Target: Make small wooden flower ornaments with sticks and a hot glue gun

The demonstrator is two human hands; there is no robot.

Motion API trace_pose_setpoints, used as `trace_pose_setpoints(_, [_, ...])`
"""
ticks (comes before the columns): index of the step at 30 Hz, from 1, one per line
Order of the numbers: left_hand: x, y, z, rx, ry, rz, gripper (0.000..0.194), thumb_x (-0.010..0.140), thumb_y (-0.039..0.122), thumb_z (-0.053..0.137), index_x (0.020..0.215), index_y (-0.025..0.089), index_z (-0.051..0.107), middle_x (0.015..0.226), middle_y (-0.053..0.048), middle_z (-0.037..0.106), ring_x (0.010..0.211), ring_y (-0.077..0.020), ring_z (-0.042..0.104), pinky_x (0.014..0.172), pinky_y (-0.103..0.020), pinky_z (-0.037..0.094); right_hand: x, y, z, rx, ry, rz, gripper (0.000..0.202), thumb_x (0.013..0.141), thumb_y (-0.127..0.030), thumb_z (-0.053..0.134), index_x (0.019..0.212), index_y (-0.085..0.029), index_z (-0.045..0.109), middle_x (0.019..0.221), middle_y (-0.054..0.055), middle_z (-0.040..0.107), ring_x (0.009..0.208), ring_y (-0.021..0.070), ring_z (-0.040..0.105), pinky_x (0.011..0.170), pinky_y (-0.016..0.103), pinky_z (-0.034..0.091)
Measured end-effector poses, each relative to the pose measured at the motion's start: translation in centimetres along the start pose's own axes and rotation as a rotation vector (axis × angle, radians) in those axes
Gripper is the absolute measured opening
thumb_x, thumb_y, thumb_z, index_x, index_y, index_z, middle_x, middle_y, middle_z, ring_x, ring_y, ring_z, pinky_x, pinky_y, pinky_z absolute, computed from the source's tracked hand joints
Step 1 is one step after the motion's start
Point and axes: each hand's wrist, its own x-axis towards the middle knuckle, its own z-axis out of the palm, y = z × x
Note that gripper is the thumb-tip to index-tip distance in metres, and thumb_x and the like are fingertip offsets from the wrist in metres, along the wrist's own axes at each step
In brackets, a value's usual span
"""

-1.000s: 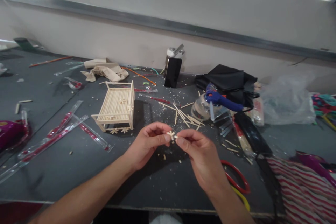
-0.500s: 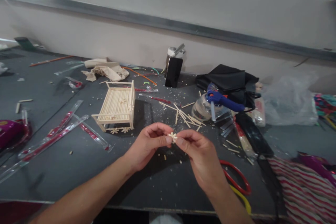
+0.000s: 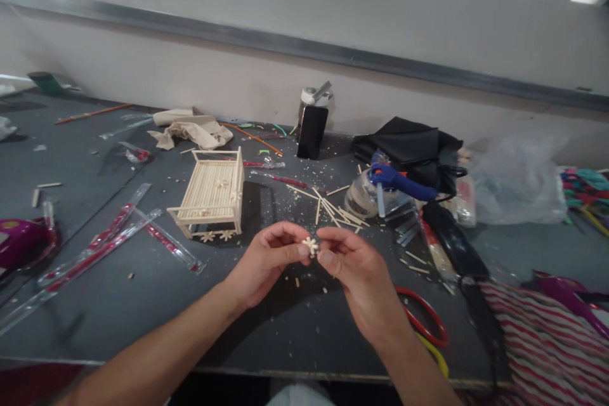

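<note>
While the left hand (image 3: 266, 263) pinches a small flower (image 3: 311, 247) between thumb and finger, the right hand (image 3: 359, 273) is just beside it, with its thumb and first finger a little apart. I cannot tell if the right fingertips touch the flower. It is made of short, pale bits of wood, and it is up off the table (image 3: 143, 311), just below the middle of the frame.

Left of the middle is a little wood rack (image 3: 209, 185), with rails at both ends. One more flower lies on its top, and two more are down by its near foot. Loose sticks (image 3: 328, 206) lie in a messy heap just past the right hand, with tiny crumbs all around.

Right of the middle is a clear jar (image 3: 356, 202), and a blue glue gun (image 3: 404, 183) is at its top. Near the top middle, a black phone (image 3: 313, 132) leans on a bottle (image 3: 307, 98). Red and yellow loops (image 3: 440, 330) lie by the right wrist. Red and clear wraps (image 3: 169, 243) are at the left, and a striped cloth (image 3: 537, 336) is at the lower right.
</note>
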Motion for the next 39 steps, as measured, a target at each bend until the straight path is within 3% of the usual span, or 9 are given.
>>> trace_pose_setpoints(4, [-0.7, -0.2, 1.2, -0.082, 0.042, -0.029, 0.015, 0.071, 0.015, 0.079, 0.083, 0.015, 0.071, 0.072, -0.001, 0.069, 0.066, -0.0108, 0.063, 0.07, -0.024, 0.048, -1.2, -0.3, -0.7, -0.196, 0.1, -0.02, 0.033, 0.068, -0.036, 0.083, 0.096, -0.024, 0.071, 0.08, -0.002, 0.067, 0.074, 0.0136, 0.062, 0.07, 0.026, 0.05])
trace_pose_setpoints(8, [-2.2, -0.2, 3.2, -0.162, 0.068, -0.073, 0.016, 0.069, 0.012, 0.08, 0.081, 0.015, 0.069, 0.079, -0.001, 0.071, 0.071, -0.0117, 0.065, 0.073, -0.024, 0.048, -3.1, -0.8, -1.6, -0.42, 0.139, -0.083, 0.028, 0.074, -0.04, 0.078, 0.094, -0.022, 0.071, 0.083, 0.003, 0.071, 0.076, 0.0175, 0.064, 0.071, 0.029, 0.051])
trace_pose_setpoints(12, [-4.2, -0.6, 5.1, -0.185, 0.088, -0.084, 0.015, 0.07, 0.012, 0.079, 0.081, 0.015, 0.069, 0.08, -0.001, 0.071, 0.072, -0.0119, 0.065, 0.077, -0.025, 0.049, -5.5, -1.4, -2.0, -0.444, 0.16, -0.127, 0.022, 0.076, -0.038, 0.075, 0.092, -0.023, 0.073, 0.084, 0.003, 0.073, 0.076, 0.0184, 0.066, 0.07, 0.029, 0.053])
trace_pose_setpoints(19, [-7.1, -3.2, 7.2, -0.225, 0.15, -0.136, 0.014, 0.071, 0.017, 0.08, 0.08, 0.016, 0.069, 0.074, -0.001, 0.069, 0.071, -0.0108, 0.061, 0.077, -0.024, 0.046, -8.9, -2.5, -1.8, -0.45, 0.222, -0.166, 0.01, 0.077, -0.034, 0.072, 0.08, -0.024, 0.074, 0.078, 0.002, 0.073, 0.073, 0.0183, 0.066, 0.067, 0.027, 0.052])
trace_pose_setpoints(30, [-8.4, -3.5, 7.7, -0.157, 0.065, -0.182, 0.02, 0.071, 0.02, 0.08, 0.086, 0.016, 0.068, 0.078, -0.002, 0.069, 0.071, -0.013, 0.062, 0.075, -0.026, 0.046, -10.1, -2.3, -3.0, -0.489, 0.121, -0.198, 0.012, 0.084, -0.033, 0.066, 0.078, -0.023, 0.07, 0.07, -0.001, 0.068, 0.064, 0.0148, 0.062, 0.061, 0.024, 0.05])
trace_pose_setpoints(39, [-9.1, -3.3, 7.3, -0.023, 0.149, -0.144, 0.017, 0.073, 0.026, 0.08, 0.081, 0.016, 0.069, 0.07, -0.001, 0.068, 0.07, -0.0123, 0.061, 0.073, -0.025, 0.045, -10.6, -2.7, -2.3, -0.644, 0.063, -0.172, 0.014, 0.085, -0.033, 0.063, 0.076, -0.023, 0.066, 0.069, -0.001, 0.065, 0.063, 0.0149, 0.057, 0.06, 0.026, 0.045])
